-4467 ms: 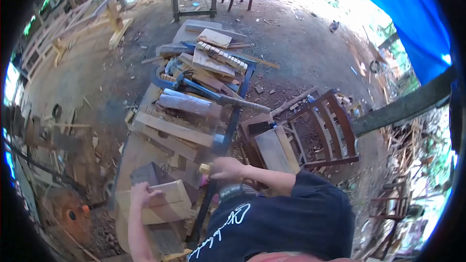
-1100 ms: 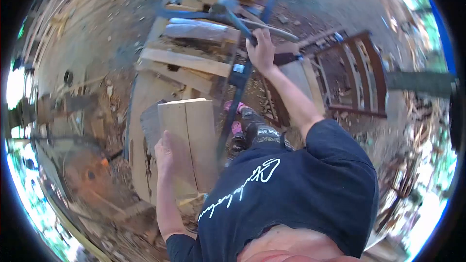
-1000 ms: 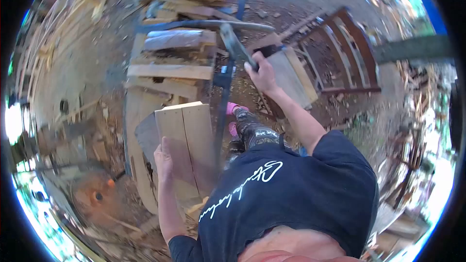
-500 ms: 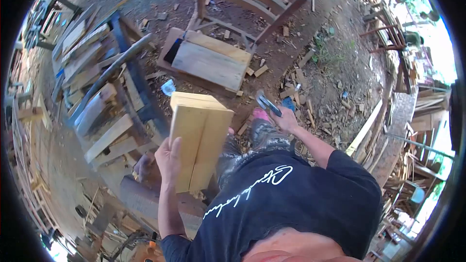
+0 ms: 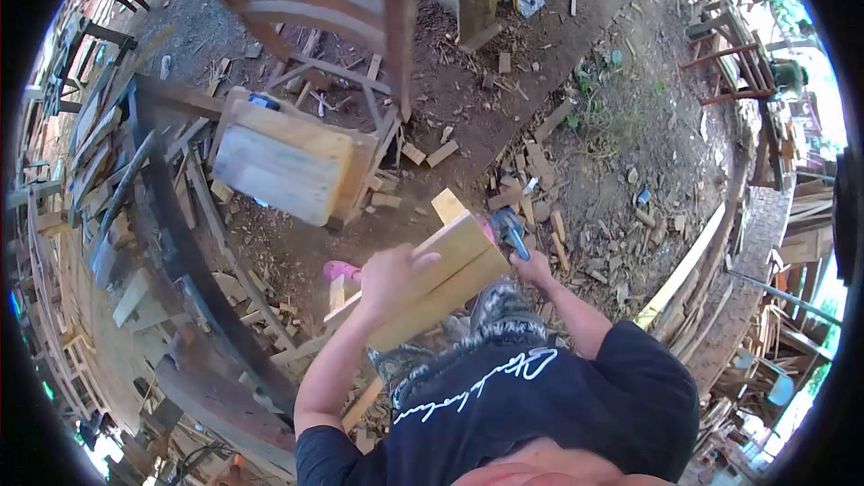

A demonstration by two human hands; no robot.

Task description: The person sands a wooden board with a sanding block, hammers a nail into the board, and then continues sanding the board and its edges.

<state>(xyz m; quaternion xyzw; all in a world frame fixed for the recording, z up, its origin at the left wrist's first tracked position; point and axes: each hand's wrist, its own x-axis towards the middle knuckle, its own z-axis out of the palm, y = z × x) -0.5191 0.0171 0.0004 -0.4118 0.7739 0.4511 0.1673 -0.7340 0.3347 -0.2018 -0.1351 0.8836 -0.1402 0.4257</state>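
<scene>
Pale yellow wooden board [image 5: 441, 274], blue-handled tool [image 5: 510, 232], pink footwear [image 5: 340, 270], reddish-brown chair [image 5: 306, 0].

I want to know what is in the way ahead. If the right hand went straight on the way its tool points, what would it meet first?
The right hand holds a hammer pointing up and away, beside the board in the left hand. It would probably first meet the wood scraps on the ground, though depth is hard to judge.

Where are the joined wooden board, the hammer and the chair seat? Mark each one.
joined wooden board [image 5: 454, 265], head view, on its pale upper face beside the left hand.
hammer [image 5: 510, 232], head view, on the dark head above the right hand.
chair seat [image 5: 279, 166], head view, on the middle of its pale plank.
</scene>
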